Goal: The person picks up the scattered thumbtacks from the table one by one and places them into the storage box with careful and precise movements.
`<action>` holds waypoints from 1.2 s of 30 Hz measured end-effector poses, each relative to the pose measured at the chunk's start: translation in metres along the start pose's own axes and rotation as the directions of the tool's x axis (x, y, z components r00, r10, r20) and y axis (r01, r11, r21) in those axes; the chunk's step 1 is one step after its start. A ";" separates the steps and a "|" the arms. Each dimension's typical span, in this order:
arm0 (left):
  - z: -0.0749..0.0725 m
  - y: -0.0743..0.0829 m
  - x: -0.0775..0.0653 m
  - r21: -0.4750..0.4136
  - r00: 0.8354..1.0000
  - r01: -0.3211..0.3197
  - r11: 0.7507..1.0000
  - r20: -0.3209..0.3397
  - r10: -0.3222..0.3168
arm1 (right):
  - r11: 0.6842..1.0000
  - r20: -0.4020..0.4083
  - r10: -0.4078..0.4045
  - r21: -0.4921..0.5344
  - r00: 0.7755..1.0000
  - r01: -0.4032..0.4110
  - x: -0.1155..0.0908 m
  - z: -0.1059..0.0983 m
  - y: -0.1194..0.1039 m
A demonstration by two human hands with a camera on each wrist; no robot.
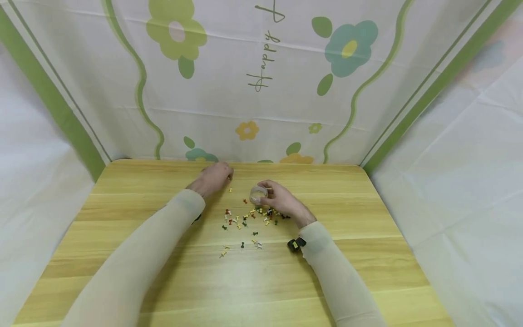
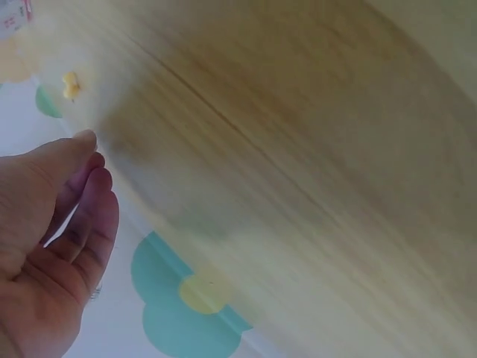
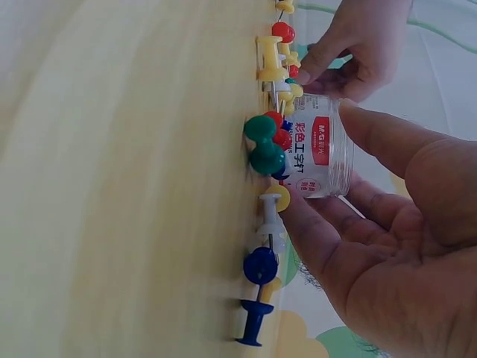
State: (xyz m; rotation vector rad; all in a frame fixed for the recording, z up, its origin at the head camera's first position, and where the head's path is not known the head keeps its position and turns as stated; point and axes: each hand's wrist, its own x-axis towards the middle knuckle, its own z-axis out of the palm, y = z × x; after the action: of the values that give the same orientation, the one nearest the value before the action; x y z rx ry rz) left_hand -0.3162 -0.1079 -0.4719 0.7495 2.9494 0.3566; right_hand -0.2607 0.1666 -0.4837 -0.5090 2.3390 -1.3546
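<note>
My right hand (image 1: 282, 200) grips a small clear jar (image 1: 257, 200) between thumb and fingers, at the far side of a scatter of push pins (image 1: 246, 216). In the right wrist view the jar (image 3: 319, 142) bears a white and red label, and its open mouth faces up. The left hand (image 1: 214, 178) is by the table's back edge, thumb and forefinger nearly together. In the left wrist view the left hand (image 2: 56, 224) pinches a small pale thing mostly hidden by its fingertips. A yellow push pin (image 2: 71, 86) lies just beyond it.
Yellow, red, green, blue and white pins lie loose on the wooden table (image 1: 359, 272), most bunched below the jar, several nearer the front. A flowered cloth (image 1: 261, 109) hangs behind the back edge, with white cloth (image 1: 461, 159) on both sides.
</note>
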 end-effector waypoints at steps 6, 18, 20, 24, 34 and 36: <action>-0.002 0.009 -0.005 -0.045 0.999 -0.048 0.998 -0.021 0.047 | 0.997 -0.009 -0.017 -0.077 1.000 0.017 0.000 0.000 -0.001; -0.007 0.034 -0.016 -0.058 0.985 -0.145 0.988 -0.099 0.138 | 0.991 -0.002 -0.029 -0.127 1.000 0.029 -0.002 0.000 -0.004; -0.008 0.038 -0.017 -0.064 0.984 -0.149 0.987 -0.105 0.142 | 0.991 -0.003 -0.024 -0.134 1.000 0.024 -0.002 0.000 -0.004; -0.008 0.048 -0.019 -0.078 0.985 -0.151 0.985 -0.101 0.143 | 0.989 -0.005 -0.009 -0.148 1.000 0.008 -0.002 -0.001 -0.003; -0.010 0.071 -0.022 -0.173 0.986 -0.144 0.974 -0.107 0.127 | 0.988 0.000 -0.005 -0.153 1.000 0.005 -0.002 -0.002 -0.003; -0.008 0.073 -0.022 -0.194 0.985 -0.153 0.969 -0.110 0.133 | 0.988 0.001 -0.003 -0.154 1.000 0.003 -0.002 -0.002 -0.003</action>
State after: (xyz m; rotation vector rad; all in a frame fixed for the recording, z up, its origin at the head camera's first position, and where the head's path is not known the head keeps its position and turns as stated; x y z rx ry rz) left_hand -0.2644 -0.0576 -0.4455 0.9435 2.8929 0.7107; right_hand -0.2598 0.1675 -0.4796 -0.5576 2.4561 -1.1797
